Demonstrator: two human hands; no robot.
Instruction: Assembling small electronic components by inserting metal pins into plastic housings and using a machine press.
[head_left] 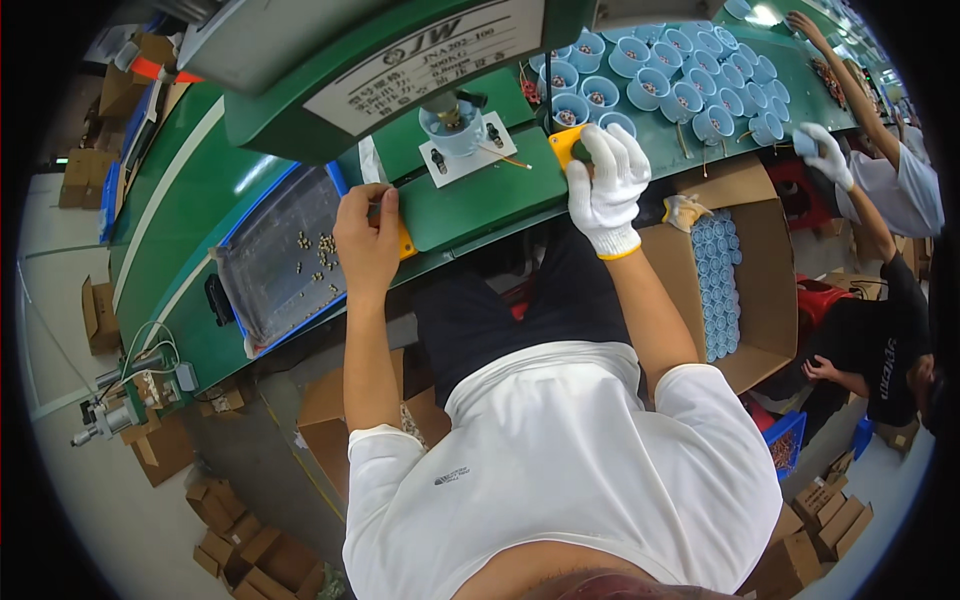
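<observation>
A light-blue plastic cup (455, 135) sits under the ram of a green press (390, 70), on a white fixture plate (472, 152) with two black clamps. A thin orange wire trails from the cup to the right. My bare left hand (368, 235) is curled against a yellow button box (406, 241) at the left of the press base (490, 200); its button is hidden. At the right end, my right hand (610, 185), in a white knit glove, curls over another yellow button box (562, 146) with a dark button. Neither hand touches the cup.
Many light-blue cups (683, 98) with small parts inside stand on the green bench at right. A blue-rimmed tray (275, 260) with small brass-coloured pieces lies left. A carton (770, 330) of blue pieces stands below right. Co-workers' arms (870, 110) reach in at far right.
</observation>
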